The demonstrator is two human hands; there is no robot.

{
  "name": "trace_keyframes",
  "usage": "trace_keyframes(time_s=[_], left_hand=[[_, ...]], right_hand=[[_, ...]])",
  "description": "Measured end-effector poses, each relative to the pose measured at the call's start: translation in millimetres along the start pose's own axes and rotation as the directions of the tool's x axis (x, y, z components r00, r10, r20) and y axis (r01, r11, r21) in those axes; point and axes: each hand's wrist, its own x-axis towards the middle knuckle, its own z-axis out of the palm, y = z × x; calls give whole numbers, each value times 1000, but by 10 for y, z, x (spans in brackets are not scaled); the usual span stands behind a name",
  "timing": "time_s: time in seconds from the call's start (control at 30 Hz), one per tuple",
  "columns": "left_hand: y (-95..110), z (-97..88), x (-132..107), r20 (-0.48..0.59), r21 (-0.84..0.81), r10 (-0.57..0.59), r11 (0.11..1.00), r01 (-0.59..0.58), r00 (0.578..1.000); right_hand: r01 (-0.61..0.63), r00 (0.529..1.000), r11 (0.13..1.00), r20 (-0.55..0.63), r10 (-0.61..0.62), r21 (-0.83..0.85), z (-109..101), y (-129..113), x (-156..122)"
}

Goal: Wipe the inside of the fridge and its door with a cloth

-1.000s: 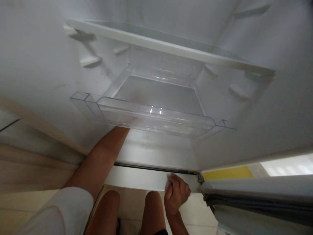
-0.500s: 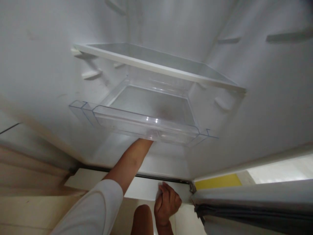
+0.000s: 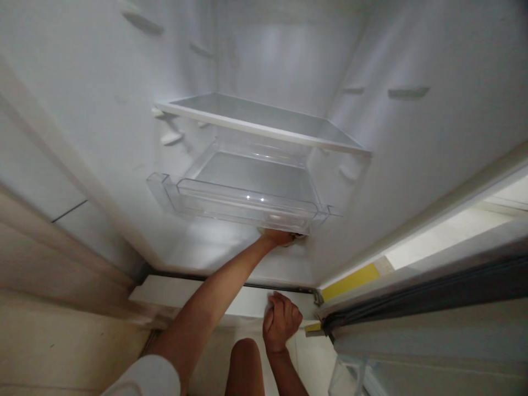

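Note:
My left hand [image 3: 279, 236] reaches low inside a refrigerator, beneath the clear plastic drawer [image 3: 247, 201]. It presses on what looks like a pale cloth [image 3: 300, 237] near the right side of the refrigerator floor [image 3: 218, 242]. The drawer's front edge partly covers the fingers and the cloth. Closer to me, my right hand [image 3: 282, 319] is curled into a loose fist at the white front sill [image 3: 243, 303], with no object showing in it.
A glass shelf [image 3: 264, 121] with a white rim sits above the drawer. Molded shelf supports [image 3: 408, 92] stick out from both side walls. The open door with its dark gasket [image 3: 433, 291] lies to the right. My knee [image 3: 245, 366] is below the sill.
My left hand has swept to the right along the refrigerator floor under the drawer. My right hand stays closed by the sill. The camera view has shifted slightly.

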Motion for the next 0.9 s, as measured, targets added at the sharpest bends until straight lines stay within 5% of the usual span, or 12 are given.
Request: trace_keyframes(time_s=[0.2, 0.3, 0.4, 0.5, 0.63, 0.9], left_hand=[[71, -194, -699, -1, 104, 110, 989, -109, 994], [-81, -330, -1036, -51, 165, 102, 982, -92, 993], [-461, -529, -1312, -140, 234, -39, 969, 72, 989], [-934, -734, -1512, -289, 247, -305, 892, 378, 907], [-1335, -864, -1585, -339, 238, -432, 820, 521, 835], [-1527, -953, -1173, -351, 139, -504, 805, 576, 789]], right_hand=[[90, 995, 996, -35, -90, -19, -6, 58, 18], [96, 995, 995, -38, -97, -25, -2, 74, 19], [96, 994, 995, -40, -97, -25, -21, 54, 39], [109, 993, 994, -39, -110, -24, -51, 26, 69], [100, 994, 995, -36, -100, -22, -64, 17, 76], [125, 990, 992, -70, -124, 11, 95, 154, -58]])
